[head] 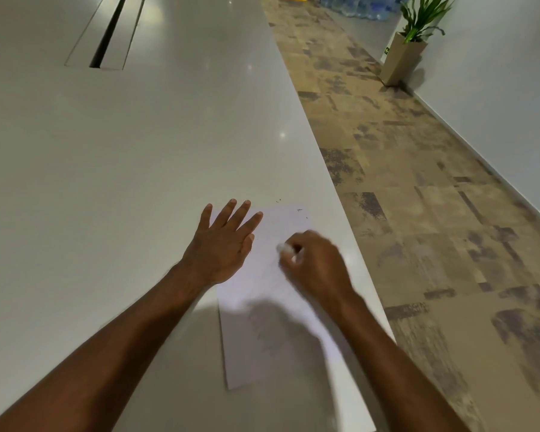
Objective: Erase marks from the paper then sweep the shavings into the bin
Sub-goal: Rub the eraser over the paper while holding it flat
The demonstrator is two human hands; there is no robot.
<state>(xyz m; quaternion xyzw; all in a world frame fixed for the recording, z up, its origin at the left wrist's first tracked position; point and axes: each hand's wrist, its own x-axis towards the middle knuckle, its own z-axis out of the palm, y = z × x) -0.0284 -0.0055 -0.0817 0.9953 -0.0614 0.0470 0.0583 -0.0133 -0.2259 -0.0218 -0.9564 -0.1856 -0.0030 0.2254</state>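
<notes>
A white sheet of paper [262,338] lies near the right edge of the white table [138,151]. My left hand [222,244] presses flat on the paper's upper left corner, fingers spread and straight. My right hand [314,263] is blurred and grips a small white eraser [282,248] against the paper's upper part. Faint pencil marks show lower on the sheet. A few dark shavings [299,210] lie on the paper's far corner and on the table just beyond it. No bin is in view.
The table's right edge runs close beside the paper, with patterned carpet [418,213] below. A cable slot [106,32] is set in the table at the far left. A potted plant [409,48] stands by the far wall.
</notes>
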